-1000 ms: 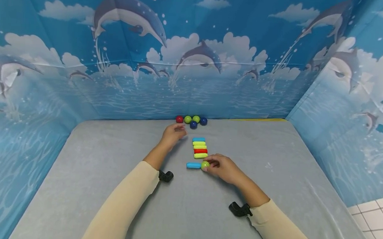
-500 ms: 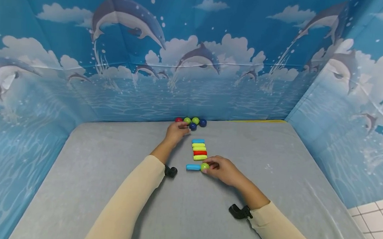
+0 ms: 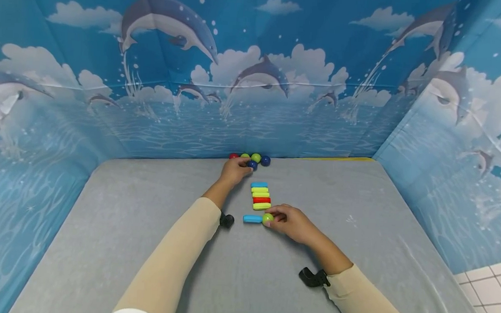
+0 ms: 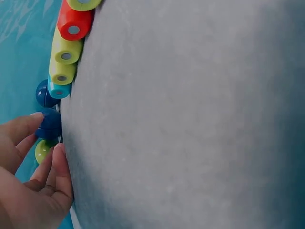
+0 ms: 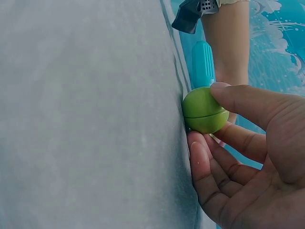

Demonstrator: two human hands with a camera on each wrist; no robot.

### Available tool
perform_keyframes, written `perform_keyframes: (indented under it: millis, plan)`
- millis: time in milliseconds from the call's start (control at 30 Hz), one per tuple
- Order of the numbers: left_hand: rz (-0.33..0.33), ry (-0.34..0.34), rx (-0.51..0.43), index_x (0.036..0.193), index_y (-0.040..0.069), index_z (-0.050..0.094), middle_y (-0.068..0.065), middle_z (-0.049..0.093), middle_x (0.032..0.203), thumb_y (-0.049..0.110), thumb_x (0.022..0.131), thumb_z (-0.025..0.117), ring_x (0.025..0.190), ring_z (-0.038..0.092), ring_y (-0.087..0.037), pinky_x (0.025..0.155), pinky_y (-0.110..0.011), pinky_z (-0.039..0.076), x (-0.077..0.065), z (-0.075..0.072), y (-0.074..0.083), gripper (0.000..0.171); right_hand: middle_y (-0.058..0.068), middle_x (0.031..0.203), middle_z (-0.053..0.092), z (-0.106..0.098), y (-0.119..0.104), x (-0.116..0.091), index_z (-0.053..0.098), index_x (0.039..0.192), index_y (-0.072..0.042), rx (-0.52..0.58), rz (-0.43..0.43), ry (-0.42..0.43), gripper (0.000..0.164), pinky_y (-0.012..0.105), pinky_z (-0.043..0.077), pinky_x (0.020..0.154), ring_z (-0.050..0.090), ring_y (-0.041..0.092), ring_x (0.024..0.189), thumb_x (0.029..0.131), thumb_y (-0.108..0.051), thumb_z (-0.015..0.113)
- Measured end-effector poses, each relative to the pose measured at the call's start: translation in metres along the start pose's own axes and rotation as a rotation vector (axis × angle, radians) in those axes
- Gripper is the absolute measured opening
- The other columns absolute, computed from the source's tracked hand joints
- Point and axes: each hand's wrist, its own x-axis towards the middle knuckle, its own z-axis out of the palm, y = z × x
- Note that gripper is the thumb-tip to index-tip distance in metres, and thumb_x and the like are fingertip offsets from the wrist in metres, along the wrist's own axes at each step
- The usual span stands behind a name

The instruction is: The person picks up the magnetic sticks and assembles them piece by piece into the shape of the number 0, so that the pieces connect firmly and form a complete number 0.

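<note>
In the head view my left hand (image 3: 235, 171) reaches to the back of the table, thumb and index finger at either side of a dark blue ball (image 3: 253, 165). The left wrist view shows the thumb tip against that blue ball (image 4: 49, 125), the other fingers below it. My right hand (image 3: 293, 223) pinches a lime-green ball (image 3: 267, 219) between thumb and fingers. A light-blue ribbed stick (image 3: 253, 219) meets this green ball end-on; the right wrist view shows the stick (image 5: 203, 64) straight behind the ball (image 5: 206, 109).
Just beyond the right hand lies a column of sticks: blue (image 3: 259, 185), several yellow-green and one red (image 3: 261, 200). Along the back edge sit a red ball (image 3: 233, 156), two green balls (image 3: 256, 157) and another blue ball (image 3: 265, 161). A dolphin-print curtain (image 3: 252, 114) hangs behind the grey table (image 3: 336, 202).
My left hand has moved right and away from me to the front dark blue ball, its fingers now around it. The right hand stays on the green ball.
</note>
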Motion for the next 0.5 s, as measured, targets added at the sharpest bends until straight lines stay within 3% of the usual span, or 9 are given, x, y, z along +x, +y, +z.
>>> perform_keyframes:
  millis: [500]
  plan:
    - [0.050,0.122,0.125,0.127,0.013,0.071,-0.010,0.071,0.114,0.024,0.092,0.075,0.106,0.064,-0.026,0.089,-0.040,0.054,0.0021,0.0080,0.0044,0.036,0.001,0.109,0.067,0.0001,0.0020,-0.0002,0.071,0.122,-0.017,-0.001,-0.010,-0.001,0.031,0.032,0.053,0.084,0.062,0.011,0.093,0.092,-0.028,0.075]
